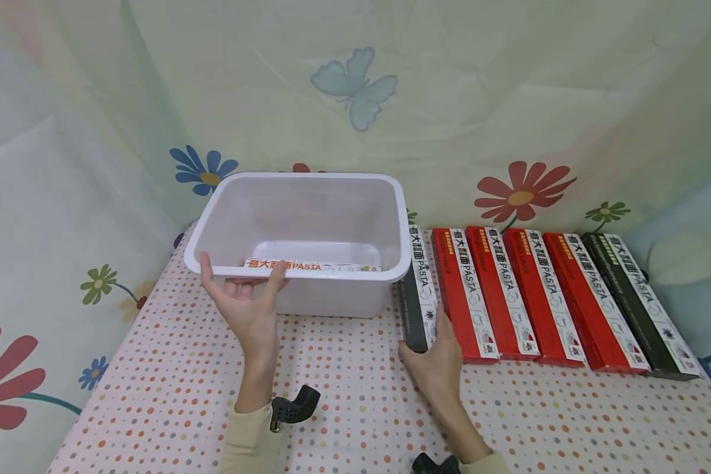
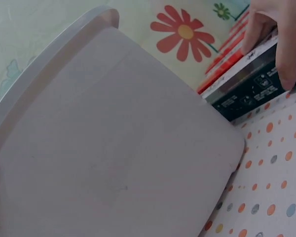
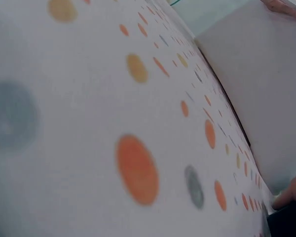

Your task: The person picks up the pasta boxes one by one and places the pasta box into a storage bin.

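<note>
Twice clamping fingers: with left hand (image 1: pixel 241 319) on smooth, round-cornered white tub (image 1: pixel 332 299); with right hand (image 1: pixel 437 365) on slim, rectangular black-and-white box (image 1: pixel 417 296). Containing, inside tub: one PASTA-lettered carton (image 1: pixel 314 266).

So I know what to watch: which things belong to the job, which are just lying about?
In the job:
white bin, held by left hand;
black pasta box, held by right hand;
box inside bin;
likely four red boxes, far-right black box.

Surroundings only:
dotted tablecloth;
floral backdrop.
</note>
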The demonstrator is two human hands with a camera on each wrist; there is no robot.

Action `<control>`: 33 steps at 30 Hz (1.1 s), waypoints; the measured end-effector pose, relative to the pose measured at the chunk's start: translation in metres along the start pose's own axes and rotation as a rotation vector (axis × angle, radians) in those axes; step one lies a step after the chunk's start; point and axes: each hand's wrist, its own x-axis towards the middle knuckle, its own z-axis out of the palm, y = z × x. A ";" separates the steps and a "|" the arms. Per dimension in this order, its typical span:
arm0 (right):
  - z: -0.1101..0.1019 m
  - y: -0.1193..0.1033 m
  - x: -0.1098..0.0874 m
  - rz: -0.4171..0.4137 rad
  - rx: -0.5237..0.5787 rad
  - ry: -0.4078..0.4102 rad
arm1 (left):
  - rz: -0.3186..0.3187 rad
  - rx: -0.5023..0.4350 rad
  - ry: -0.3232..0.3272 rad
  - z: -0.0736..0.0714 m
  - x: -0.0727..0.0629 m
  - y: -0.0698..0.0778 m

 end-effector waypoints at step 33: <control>-0.181 -0.033 -0.007 -0.101 -0.086 -0.023 | 0.005 0.003 -0.002 0.000 -0.001 -0.004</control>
